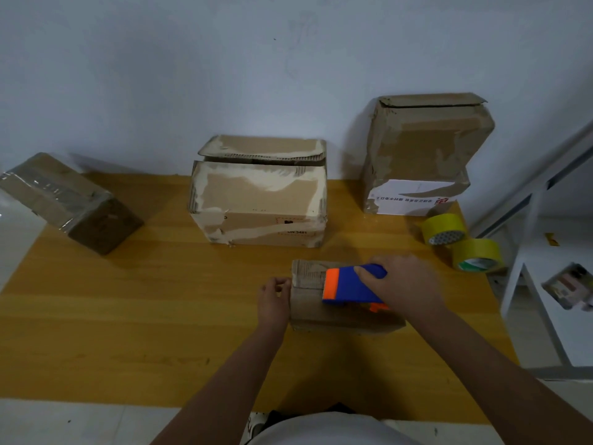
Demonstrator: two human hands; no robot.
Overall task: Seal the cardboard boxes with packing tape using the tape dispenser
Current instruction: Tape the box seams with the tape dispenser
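Observation:
A small flat cardboard box (316, 313) lies on the wooden table (128, 316) in front of me. My right hand (406, 284) grips a blue and orange tape dispenser (348, 285) that rests on the box's top, its orange blade end pointing left. My left hand (274, 295) presses against the box's left end, fingers curled at the edge. Behind stand a medium box (260, 200) with loose top flaps, a tall box (420, 152) at the back right, and a taped box (69, 200) at the far left.
Two yellow tape rolls (462, 242) lie at the table's right edge. A white metal frame (526, 274) stands to the right, with a packet on the floor beyond it. The wall runs close behind the boxes.

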